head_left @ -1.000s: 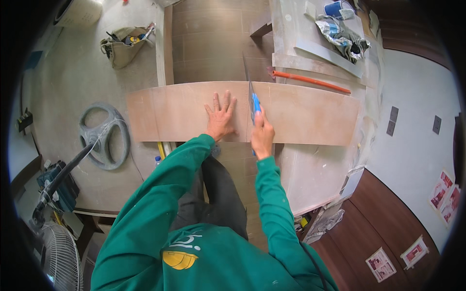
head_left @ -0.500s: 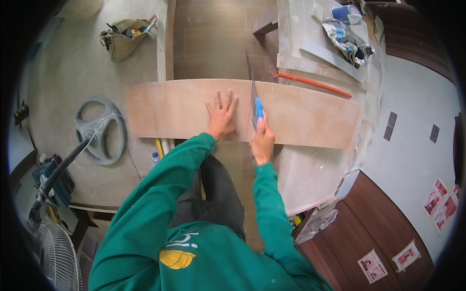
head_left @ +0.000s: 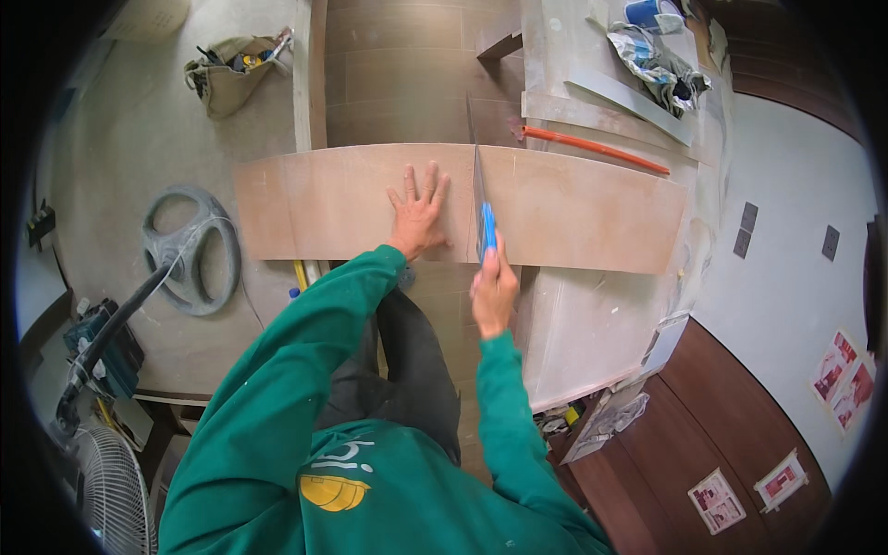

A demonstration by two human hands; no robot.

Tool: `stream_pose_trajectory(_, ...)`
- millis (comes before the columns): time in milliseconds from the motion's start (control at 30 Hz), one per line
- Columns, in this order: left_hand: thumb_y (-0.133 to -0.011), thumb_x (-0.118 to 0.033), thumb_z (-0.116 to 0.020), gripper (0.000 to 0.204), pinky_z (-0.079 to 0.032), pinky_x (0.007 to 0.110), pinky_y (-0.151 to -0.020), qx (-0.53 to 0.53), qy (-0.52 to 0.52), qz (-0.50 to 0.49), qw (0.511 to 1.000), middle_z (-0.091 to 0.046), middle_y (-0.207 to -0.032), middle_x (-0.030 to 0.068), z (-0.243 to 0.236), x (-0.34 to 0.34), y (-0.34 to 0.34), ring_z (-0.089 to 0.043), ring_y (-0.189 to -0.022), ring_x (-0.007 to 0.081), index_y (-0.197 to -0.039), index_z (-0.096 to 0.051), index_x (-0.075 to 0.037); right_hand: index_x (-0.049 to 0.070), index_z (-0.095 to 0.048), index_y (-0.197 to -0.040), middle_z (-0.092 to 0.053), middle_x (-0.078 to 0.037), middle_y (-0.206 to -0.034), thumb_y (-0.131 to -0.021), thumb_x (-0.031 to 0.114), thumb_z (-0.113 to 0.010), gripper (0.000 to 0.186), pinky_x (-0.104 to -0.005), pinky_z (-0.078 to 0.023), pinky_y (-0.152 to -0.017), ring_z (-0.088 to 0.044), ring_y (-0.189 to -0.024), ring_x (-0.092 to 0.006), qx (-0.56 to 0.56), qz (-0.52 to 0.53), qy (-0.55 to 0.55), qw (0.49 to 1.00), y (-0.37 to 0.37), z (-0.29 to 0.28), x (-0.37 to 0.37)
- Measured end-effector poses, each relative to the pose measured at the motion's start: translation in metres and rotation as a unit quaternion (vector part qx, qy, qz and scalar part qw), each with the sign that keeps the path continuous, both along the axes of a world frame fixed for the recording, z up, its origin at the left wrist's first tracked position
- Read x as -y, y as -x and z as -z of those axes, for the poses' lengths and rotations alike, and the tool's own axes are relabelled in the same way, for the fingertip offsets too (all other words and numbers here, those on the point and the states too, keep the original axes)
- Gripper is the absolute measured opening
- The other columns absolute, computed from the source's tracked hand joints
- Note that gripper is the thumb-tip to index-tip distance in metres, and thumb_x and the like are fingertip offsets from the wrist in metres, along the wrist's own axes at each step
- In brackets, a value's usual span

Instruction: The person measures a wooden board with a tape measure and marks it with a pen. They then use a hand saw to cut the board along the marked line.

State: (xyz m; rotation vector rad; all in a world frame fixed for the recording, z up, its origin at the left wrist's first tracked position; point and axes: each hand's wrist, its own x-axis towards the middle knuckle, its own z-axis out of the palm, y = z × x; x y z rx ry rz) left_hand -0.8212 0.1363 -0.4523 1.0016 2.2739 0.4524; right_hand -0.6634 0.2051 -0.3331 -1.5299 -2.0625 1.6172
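Note:
A long, light-brown wooden board (head_left: 573,208) bridges the gap between two work surfaces. My left hand (head_left: 419,213) lies flat on the board with its fingers spread, left of the saw. In my right hand (head_left: 494,294) is the blue handle of a handsaw (head_left: 477,176), gripped at the board's near edge. The saw's thin blade crosses the board from near to far, and its tip sticks out past the far edge over the floor gap. A faint line runs across the board just left of the blade.
An orange tube (head_left: 597,149) lies beyond the board on the right, near a crumpled foil bag (head_left: 652,65) and a blue tub (head_left: 647,13). On the left are a tool pouch (head_left: 236,79), the round grey fan base (head_left: 191,250) and a fan (head_left: 111,486). Tiled floor (head_left: 398,74) shows between the surfaces.
My right hand has drawn the saw back toward me, so its handle sits nearer the board's near edge. My left hand stays flat on the board. The whole view has shifted slightly.

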Motion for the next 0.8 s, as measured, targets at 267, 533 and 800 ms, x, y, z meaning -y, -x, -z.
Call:
stream_pose_trajectory(267,-0.049,-0.048,-0.094,0.138,-0.019,0.085,-0.105,-0.007,0.018,-0.002,1.000,-0.003,-0.170,0.0120,-0.001,0.007,0.008,-0.004,-0.150,0.0546,-0.161,-0.021,-0.015,0.004,-0.053,-0.145,-0.063,-0.003,-0.081,-0.105,0.045,-0.041,0.059,-0.0270,-0.043,-0.056,-0.050,-0.060,-0.0066,0.085,-0.025,-0.009,0.996,-0.075,-0.110,0.056)
stream_pose_trajectory(533,-0.048,-0.049,-0.094,0.138,-0.020,0.084,-0.105,-0.012,0.008,0.004,1.000,-0.004,-0.170,0.0131,0.001,0.009,0.008,-0.005,-0.151,0.0536,-0.161,-0.022,-0.014,0.011,-0.050,-0.150,-0.048,0.006,-0.068,-0.107,0.038,-0.044,0.051,-0.0222,-0.031,-0.045,-0.037,-0.052,-0.0040,0.023,0.010,0.011,1.000,-0.039,-0.035,0.030)
stream_pose_trajectory(800,-0.048,-0.050,-0.094,0.136,-0.022,0.084,-0.104,-0.022,0.006,0.017,1.000,-0.006,-0.169,0.0137,-0.004,-0.002,-0.003,-0.006,-0.150,0.0540,-0.160,-0.025,-0.015,0.006,-0.054,-0.144,-0.047,0.000,-0.066,-0.105,0.044,-0.043,0.056,-0.0300,-0.041,-0.052,-0.047,-0.057,-0.0082,0.019,0.040,0.039,0.998,-0.047,0.009,0.017)
